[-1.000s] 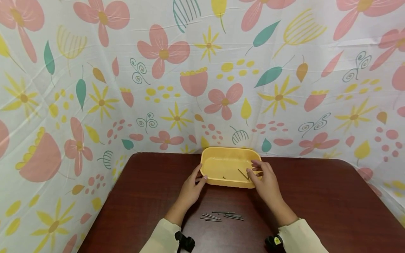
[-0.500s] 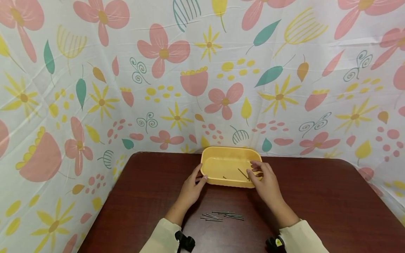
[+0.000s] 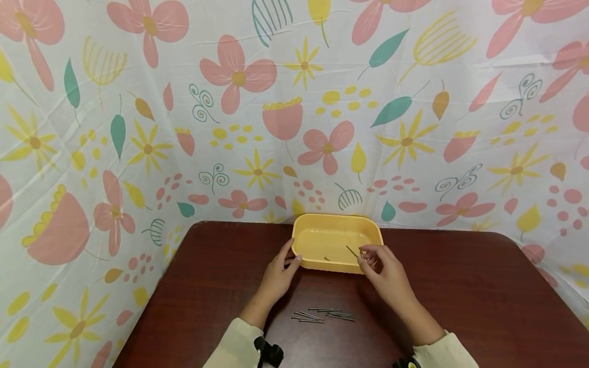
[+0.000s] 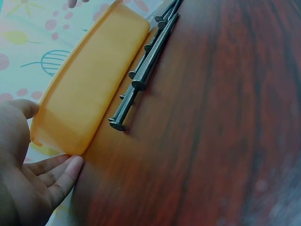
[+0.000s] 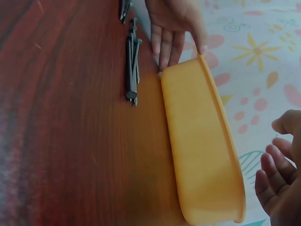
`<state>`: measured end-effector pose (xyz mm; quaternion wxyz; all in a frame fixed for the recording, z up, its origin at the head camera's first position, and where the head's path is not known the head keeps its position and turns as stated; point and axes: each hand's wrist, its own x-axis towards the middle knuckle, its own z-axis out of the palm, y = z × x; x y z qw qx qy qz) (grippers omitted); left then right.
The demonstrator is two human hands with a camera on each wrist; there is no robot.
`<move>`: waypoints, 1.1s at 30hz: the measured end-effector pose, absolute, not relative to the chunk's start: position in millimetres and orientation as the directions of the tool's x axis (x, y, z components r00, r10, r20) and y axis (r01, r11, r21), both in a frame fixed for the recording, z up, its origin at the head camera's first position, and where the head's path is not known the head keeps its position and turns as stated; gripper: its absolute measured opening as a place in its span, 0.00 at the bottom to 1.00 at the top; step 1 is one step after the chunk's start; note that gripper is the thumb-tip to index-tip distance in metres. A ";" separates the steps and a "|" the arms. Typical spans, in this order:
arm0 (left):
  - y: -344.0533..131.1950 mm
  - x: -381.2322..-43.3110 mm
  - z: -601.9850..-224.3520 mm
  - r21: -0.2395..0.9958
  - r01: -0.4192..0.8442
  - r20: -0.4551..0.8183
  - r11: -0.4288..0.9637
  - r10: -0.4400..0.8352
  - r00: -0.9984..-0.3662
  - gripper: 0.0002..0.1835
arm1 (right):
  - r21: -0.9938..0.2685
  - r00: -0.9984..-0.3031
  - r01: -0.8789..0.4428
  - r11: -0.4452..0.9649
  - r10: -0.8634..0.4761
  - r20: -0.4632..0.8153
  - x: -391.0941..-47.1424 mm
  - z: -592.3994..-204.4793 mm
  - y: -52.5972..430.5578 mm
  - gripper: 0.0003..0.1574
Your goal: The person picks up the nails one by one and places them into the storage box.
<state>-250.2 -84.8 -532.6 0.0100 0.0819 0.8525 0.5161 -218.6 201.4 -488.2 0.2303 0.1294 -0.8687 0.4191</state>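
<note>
The left hand (image 3: 277, 271) keeps its grip on the left end of the yellow tray (image 3: 322, 239), thumb at the rim, fingers low on the side. The tray sits at the back of the desk (image 3: 221, 266), before a flowered cloth (image 3: 236, 128). Nearer the person, loose nails (image 3: 307, 316) lie in bunches. Inside the tray, 1 slanting nail (image 3: 352, 251) lies near the right hand (image 3: 385, 268), whose grip is loosely curved, thumb apart from fingers.
</note>
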 end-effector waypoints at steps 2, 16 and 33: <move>-84.3 -250.9 -532.9 0.880 0.133 0.073 0.456 0.148 -0.986 0.34 | -0.656 -0.866 -0.422 0.626 -0.062 0.497 -214.3 -487.8 201.6 0.15; -84.3 -253.1 -535.7 0.876 0.146 0.086 0.459 0.149 -0.985 0.36 | -0.598 -0.886 -0.452 0.662 -0.257 0.386 -189.8 -496.0 197.1 0.16; -83.6 -250.7 -532.9 0.879 0.141 0.083 0.455 0.146 -0.986 0.36 | -0.595 -0.869 -0.459 0.660 -0.472 0.146 -170.2 -498.9 195.0 0.13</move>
